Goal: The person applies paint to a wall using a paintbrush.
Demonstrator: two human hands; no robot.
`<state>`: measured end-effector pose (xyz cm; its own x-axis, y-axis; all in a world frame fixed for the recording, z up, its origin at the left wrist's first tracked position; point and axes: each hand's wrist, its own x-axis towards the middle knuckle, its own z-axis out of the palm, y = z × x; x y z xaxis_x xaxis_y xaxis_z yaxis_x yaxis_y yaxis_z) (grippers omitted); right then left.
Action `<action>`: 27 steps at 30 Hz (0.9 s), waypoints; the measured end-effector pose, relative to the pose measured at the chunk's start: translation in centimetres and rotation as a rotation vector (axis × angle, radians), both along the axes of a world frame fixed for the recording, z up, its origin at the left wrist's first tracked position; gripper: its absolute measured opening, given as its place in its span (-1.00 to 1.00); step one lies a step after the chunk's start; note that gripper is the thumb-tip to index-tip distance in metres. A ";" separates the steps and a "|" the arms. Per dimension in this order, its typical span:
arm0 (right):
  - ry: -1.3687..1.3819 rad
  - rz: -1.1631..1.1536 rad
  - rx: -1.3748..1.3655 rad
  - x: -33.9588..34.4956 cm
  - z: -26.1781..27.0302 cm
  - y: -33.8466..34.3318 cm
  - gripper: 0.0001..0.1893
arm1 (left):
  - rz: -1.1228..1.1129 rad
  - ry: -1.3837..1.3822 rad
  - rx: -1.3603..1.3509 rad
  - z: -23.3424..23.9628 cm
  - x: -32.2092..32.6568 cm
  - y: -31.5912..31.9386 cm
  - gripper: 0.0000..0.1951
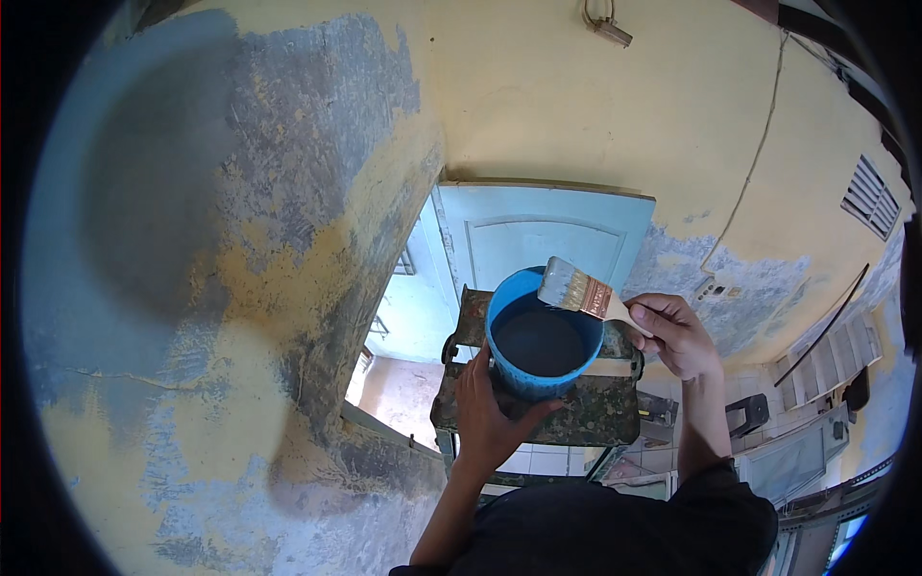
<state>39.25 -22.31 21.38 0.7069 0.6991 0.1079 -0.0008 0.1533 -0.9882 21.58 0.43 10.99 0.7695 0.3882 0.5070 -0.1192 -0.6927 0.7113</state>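
Observation:
My right hand [673, 333] grips the wooden handle of a flat paintbrush [595, 297] with a copper-coloured ferrule. Its bristles, coated in pale grey paint, are over the far right part of the mouth of a blue plastic bucket [504, 356]. Dark grey-looking liquid [542, 342] lies inside the bucket. With fingers along the left side and thumb across the near side, my left hand [490, 417] holds the bucket. Below it is the paint-spattered top of a stepladder [598, 414]; whether the bucket rests on it I cannot tell.
On the left, a yellow wall [238, 425] carries grey-blue patches. A light blue door [533, 216] stands beside a doorway [403, 338]. At right are a wall cable [753, 162], a vent grille [871, 196], a switch plate [717, 289] and a glazed frame [792, 453] near the tiled floor.

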 end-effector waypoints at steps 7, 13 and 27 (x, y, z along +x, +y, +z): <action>0.053 0.047 0.161 -0.4 -0.4 -0.3 -0.69 | 0.025 -0.040 0.038 0.4 0.0 -0.4 0.19; -0.008 0.036 0.140 -2.0 3.2 0.7 -0.71 | 0.006 -0.016 -0.010 0.1 -0.4 -0.5 0.27; 0.053 0.211 0.329 -15.4 5.6 10.4 -0.67 | 0.343 -0.596 0.120 -1.7 -6.1 1.1 -0.39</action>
